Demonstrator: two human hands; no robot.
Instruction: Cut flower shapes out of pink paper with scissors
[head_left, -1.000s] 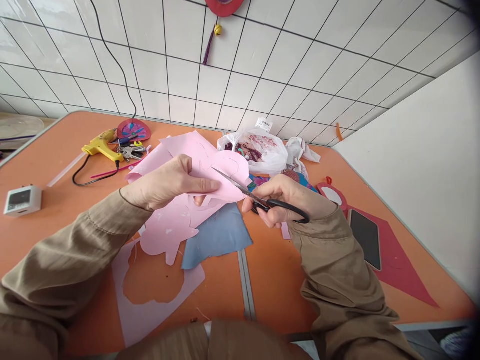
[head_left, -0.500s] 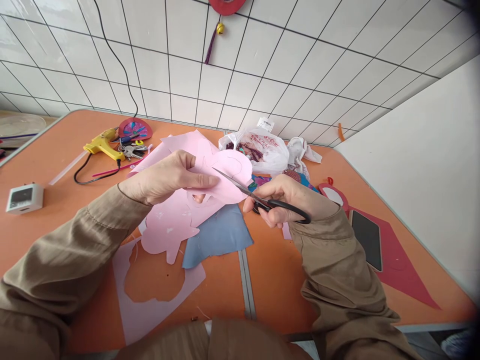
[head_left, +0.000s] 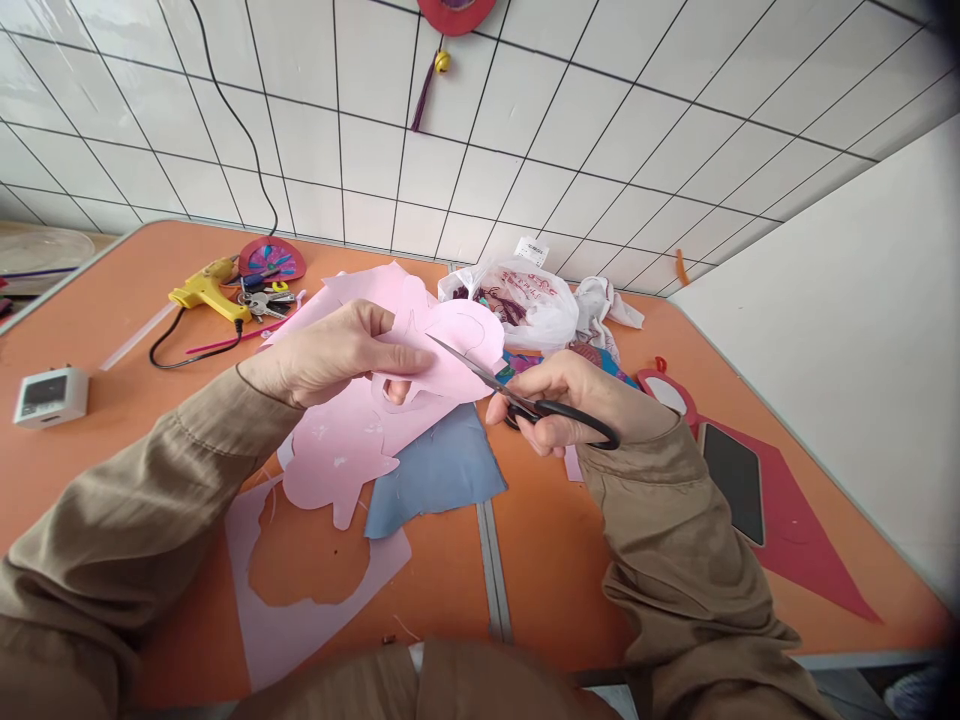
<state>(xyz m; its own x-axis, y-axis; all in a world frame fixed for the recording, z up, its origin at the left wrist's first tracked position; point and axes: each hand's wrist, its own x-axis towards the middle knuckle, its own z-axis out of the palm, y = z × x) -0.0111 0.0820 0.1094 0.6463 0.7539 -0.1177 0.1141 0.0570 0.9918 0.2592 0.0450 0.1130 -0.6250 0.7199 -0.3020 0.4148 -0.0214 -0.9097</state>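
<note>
Between thumb and fingers, my left hand pinches a pink sheet with a curved line drawn on it. My right hand is closed round the black handles of a pair of scissors. Its blades lie across the sheet, their tips just right of my left thumb. A pink cut-out shape lies on the table below my left hand. Next to it is a piece of blue-grey fabric. A pink offcut with a large hole sits nearer to me.
A yellow glue gun, keys and a white charger are on the left of the orange table. A white plastic bag stands by the tiled wall. At right, a phone lies on red sheet material.
Almost nothing differs. The sheet's upper edge near my left fingers has shifted a little, while the scissors keep practically the same place on it.
</note>
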